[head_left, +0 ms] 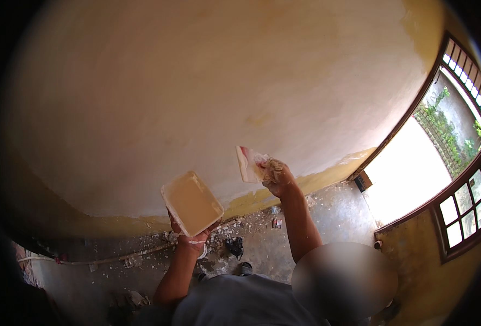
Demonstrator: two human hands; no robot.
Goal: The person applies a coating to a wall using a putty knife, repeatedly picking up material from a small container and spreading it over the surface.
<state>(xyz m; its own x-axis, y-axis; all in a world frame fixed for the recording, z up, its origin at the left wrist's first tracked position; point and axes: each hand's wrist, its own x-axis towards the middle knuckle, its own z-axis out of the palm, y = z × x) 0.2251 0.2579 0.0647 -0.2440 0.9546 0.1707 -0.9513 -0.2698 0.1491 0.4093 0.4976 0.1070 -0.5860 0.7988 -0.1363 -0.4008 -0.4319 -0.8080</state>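
Note:
My left hand (195,238) is closed under a shallow rectangular tray (174,213), holding it up in front of the wall. Smooth cream-coloured paste (198,204) covers the inside of the tray. To the right and slightly higher, my right hand (278,182) grips a flat putty spreader (244,164), pale with a reddish patch. Pale paste is smeared over the fingers and the spreader's handle end. Both tools are near the wall (197,98), which has a broad whitish coat with yellow showing at its borders; whether the spreader touches it I cannot tell.
Pale crumbs and debris litter the floor (262,239) along the wall's foot. A black plastic bag (234,247), a long pole (115,259) and a small box (276,223) lie there. At the right, a cardboard box (363,181) sits beside a bright doorway (409,168) and a paned window (464,204).

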